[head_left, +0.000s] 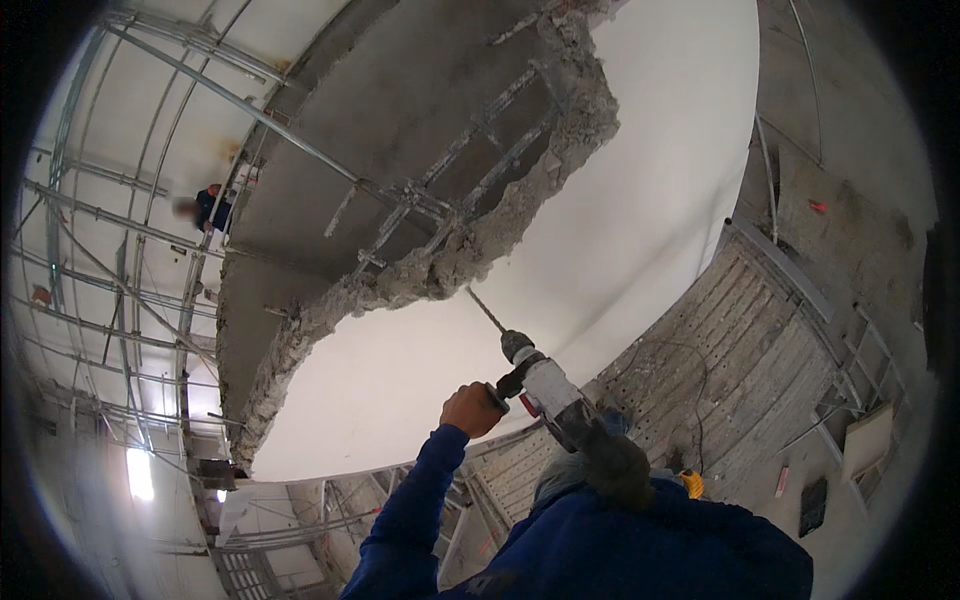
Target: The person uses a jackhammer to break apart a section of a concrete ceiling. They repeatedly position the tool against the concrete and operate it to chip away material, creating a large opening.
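My left hand (pixel 470 410), in a blue sleeve, is closed on the black side handle of a grey and black rotary hammer drill (pixel 550 390). The long drill bit (pixel 488 310) points up at the broken, jagged concrete edge (pixel 440 265) of a white curved wall (pixel 630 200), its tip at or very near the rubble. Exposed, crusted steel bars (pixel 475 175) cross the grey face beyond the break. The back of the drill runs down into a dark shape above my blue-clad body; I cannot make out my right hand or its fingers there.
A person in dark clothes (pixel 213 208) is on metal scaffolding (pixel 120 215) at the left. Below right lie a dusty plank platform (pixel 730 330), a cord (pixel 700 400), a yellow object (pixel 692 484), a leaning board (pixel 866 440) and a black item (pixel 813 505) on the floor.
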A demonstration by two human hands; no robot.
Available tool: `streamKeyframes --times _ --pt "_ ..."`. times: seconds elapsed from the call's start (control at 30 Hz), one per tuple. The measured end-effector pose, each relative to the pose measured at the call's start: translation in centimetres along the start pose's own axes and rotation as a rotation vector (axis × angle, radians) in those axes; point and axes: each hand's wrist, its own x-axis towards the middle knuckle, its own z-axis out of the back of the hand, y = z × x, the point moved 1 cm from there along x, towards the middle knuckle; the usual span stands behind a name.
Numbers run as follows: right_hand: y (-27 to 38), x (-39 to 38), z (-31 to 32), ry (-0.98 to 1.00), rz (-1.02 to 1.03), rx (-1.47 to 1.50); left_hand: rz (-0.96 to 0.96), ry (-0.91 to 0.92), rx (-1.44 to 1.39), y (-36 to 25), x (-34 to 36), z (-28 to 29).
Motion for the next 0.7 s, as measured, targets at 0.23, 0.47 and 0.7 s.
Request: streamKeyframes --times 0.23,0.47,0.7 --pt "0.5 1.0 0.8 0.072 -0.053 0.084 0.014 0.016 -0.015 -2.0 0.2 1.6" --pt "-1.5 2.1 1.1 0.019 -0.059 0.233 0.009 -0.007 0.004 -2.9 0.3 0.5" --pt "-2.6 2.0 0.7 0.02 0.004 -0.029 -0.009 -0.001 0.029 -2.3 1.3 -0.1"
